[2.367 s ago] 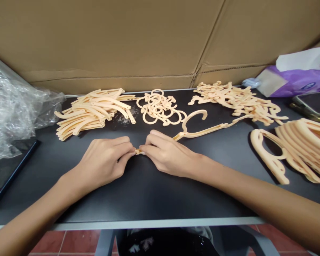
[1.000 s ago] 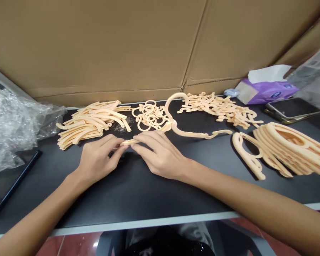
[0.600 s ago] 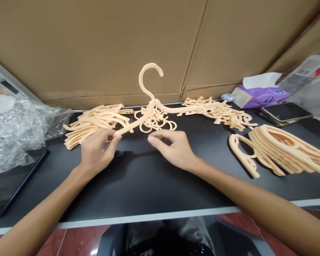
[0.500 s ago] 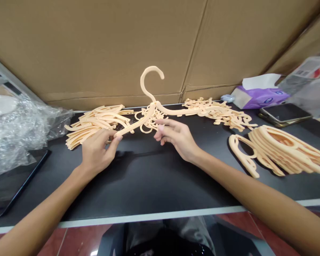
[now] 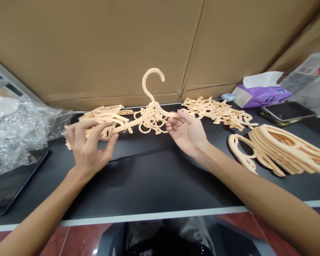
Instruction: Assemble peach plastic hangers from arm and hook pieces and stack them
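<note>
A cream plastic clothes hanger (image 5: 133, 124) stands tilted above the black tabletop, its hook upward and its two arms spread. My right hand (image 5: 188, 138) is closed on the hanger's right arm, thumb on top and fingers curled under. At the tip of the left arm, my left hand (image 5: 88, 151) has its fingers apart, with the thumb close to that tip; whether it touches I cannot tell. Behind my left hand lies a pile of cream hanger arms (image 5: 110, 116). Loose hook-shaped pieces (image 5: 153, 124) lie behind the hanger.
More small cream pieces (image 5: 224, 113) are heaped at the back right. A stack of cream hangers (image 5: 288, 145) lies on the right. Beyond are a purple tissue pack (image 5: 268, 96) and a phone (image 5: 289, 111). Bubble wrap (image 5: 21, 131) covers part of a dark tablet-like panel (image 5: 24, 188) at left.
My right hand has moved right and up and taken hold of the hanger's right arm. My left hand has loosened its pinch on the left arm and shifted left, fingers spreading.
</note>
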`<action>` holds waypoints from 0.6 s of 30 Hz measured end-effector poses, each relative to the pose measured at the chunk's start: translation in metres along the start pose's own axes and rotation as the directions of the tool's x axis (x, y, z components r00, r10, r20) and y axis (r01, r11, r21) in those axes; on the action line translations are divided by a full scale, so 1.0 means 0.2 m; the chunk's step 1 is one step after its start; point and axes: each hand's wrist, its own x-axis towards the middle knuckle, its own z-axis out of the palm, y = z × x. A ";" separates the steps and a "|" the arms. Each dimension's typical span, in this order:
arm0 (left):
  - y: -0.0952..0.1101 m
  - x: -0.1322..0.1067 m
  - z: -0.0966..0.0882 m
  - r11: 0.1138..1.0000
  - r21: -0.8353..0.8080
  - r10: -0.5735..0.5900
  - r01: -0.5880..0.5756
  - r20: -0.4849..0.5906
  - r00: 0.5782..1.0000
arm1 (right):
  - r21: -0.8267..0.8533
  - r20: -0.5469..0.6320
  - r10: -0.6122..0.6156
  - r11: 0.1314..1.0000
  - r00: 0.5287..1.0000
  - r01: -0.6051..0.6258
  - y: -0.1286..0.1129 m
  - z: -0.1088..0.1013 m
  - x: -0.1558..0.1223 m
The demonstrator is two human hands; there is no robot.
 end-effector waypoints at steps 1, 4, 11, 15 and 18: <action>0.02 0.01 -0.01 1.000 -0.015 0.014 -0.015 -0.054 0.998 | 0.013 -0.003 -0.001 1.000 1.000 0.001 0.00 0.00 0.00; 0.14 0.02 -0.01 0.962 -0.266 0.068 -0.069 -0.013 0.998 | 0.065 -0.013 0.005 0.998 1.000 -0.004 0.00 0.01 0.00; 0.40 0.11 0.21 0.304 -0.536 -0.285 0.788 0.738 0.612 | 0.132 -0.003 0.031 0.991 1.000 -0.030 0.01 0.02 -0.01; 0.43 0.16 0.32 -0.143 -0.543 -0.310 0.828 0.819 0.483 | 0.124 0.011 0.049 0.991 0.999 -0.050 0.03 0.03 -0.03; 0.42 0.16 0.33 -0.286 -0.550 -0.309 0.785 0.828 0.468 | 0.108 0.031 0.083 0.990 0.996 -0.086 0.05 0.03 -0.05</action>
